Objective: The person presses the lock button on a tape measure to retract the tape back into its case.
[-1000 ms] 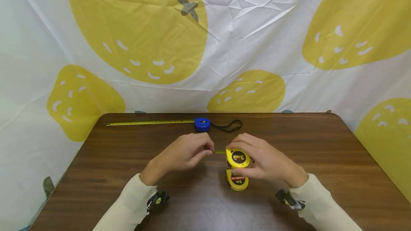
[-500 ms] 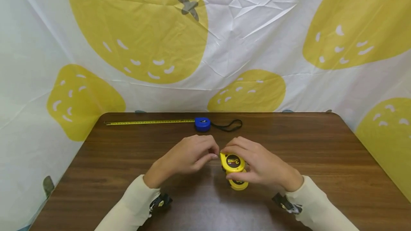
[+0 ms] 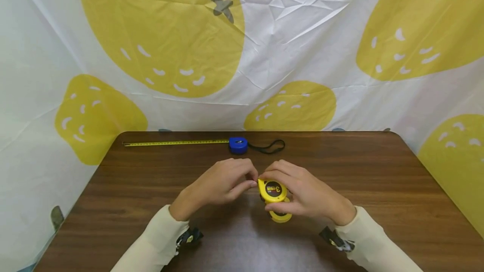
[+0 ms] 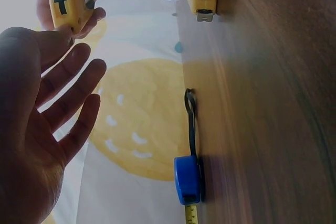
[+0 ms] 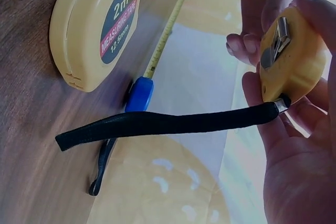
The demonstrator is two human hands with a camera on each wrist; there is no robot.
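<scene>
Yellow tape measure [image 3: 273, 189], held above table [image 3: 132, 200] | right hand [image 3: 311, 188] curled round it; left hand [image 3: 223, 183] pinching its mouth end, tab hidden | risk: weak pinch, tape snaps back; dangling strap [image 5: 178, 125] snags second tape measure [image 5: 97, 27]

Dark brown wood-grain table [image 3: 359, 158], filling the lower half of the head view; the far corners are rounded and a pale sheen marks the surface at lower centre. Along the far edge, slightly above the frame's centre, lies a blue tape measure [image 3: 238, 145]. Its yellow blade [image 3: 177, 142] extends left, ending near the far left corner; its black strap [image 3: 269, 147] forms a loop to the right. Nearer, below and right of centre, sits a yellow tape measure [image 5: 97, 27], partly hidden there, labelled "2m" in the right wrist view.
</scene>
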